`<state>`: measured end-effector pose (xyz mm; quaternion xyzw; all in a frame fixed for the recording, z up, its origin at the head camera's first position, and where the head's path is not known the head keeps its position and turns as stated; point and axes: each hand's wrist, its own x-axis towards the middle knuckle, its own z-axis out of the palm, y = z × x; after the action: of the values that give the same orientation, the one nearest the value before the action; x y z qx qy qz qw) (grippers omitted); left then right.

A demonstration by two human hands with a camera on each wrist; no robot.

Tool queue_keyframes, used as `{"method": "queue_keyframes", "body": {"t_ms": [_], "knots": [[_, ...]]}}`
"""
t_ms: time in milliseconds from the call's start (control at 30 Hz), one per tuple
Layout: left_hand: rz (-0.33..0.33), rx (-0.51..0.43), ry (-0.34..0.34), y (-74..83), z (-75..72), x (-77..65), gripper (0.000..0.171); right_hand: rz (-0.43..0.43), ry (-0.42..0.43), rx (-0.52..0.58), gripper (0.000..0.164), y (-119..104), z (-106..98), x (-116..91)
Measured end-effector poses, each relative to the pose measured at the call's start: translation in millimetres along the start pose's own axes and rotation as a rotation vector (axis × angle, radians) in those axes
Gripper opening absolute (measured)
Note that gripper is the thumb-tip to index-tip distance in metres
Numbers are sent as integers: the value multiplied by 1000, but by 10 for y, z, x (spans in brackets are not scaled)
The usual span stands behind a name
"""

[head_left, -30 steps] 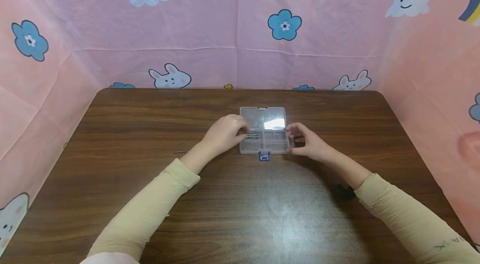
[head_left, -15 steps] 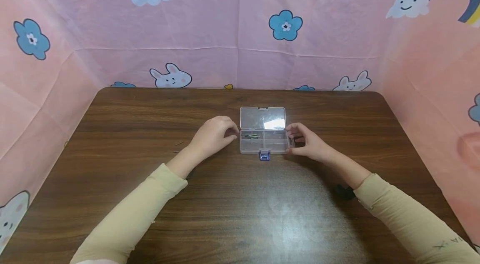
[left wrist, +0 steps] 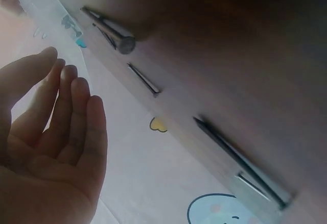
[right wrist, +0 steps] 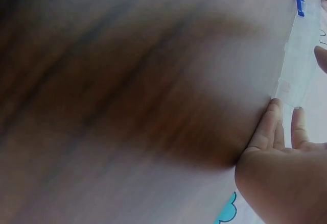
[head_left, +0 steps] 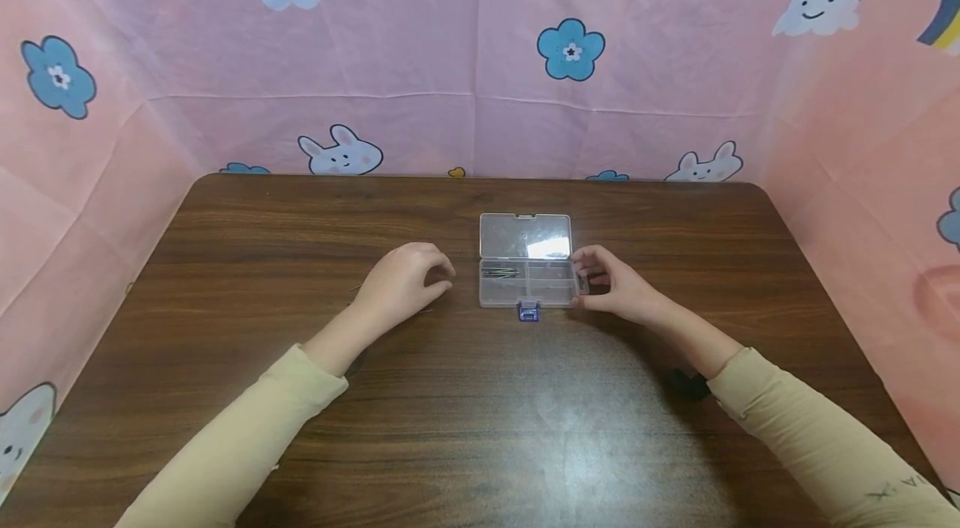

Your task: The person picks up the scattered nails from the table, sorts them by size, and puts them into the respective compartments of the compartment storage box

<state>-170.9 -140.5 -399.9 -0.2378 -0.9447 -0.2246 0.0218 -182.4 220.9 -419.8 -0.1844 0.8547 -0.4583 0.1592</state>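
Observation:
A clear plastic compartment box lies on the table with its lid raised at the back and a blue latch at the front. Several thin nails are in its left rear compartment. My right hand holds the box's right end, thumb at the near corner and fingers at the far one. Left of the box, my left hand hovers with relaxed, bent fingers and nothing between them. In the left wrist view, a thick nail, a small nail and a long nail lie on the tabletop.
The brown wooden table reaches back to a pink patterned cloth that also hangs at both sides. A dark object sits partly under the right forearm.
My left hand has drawn back from the left compartment toward the loose nails, moving left and slightly nearer. The nails in the box are now uncovered. My right hand and the box stay put.

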Motion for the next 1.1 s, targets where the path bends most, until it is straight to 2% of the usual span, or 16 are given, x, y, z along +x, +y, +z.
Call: {"method": "queue_keyframes", "body": {"t_ms": [300,600,867,1100], "knots": [[-27,-55,-24,-140,-27,-185,9,1,1,-7,62,-4,-2,3],[21,-42,-74,-270,-69,-337,9,2,-2,-6,61,2,-1,9],[19,-35,-84,-331,-90,-402,9,9,2,-9,62,12,1,6],[-10,-33,-134,-352,-108,-430,11,13,1,-11,62,13,7,6]]}}
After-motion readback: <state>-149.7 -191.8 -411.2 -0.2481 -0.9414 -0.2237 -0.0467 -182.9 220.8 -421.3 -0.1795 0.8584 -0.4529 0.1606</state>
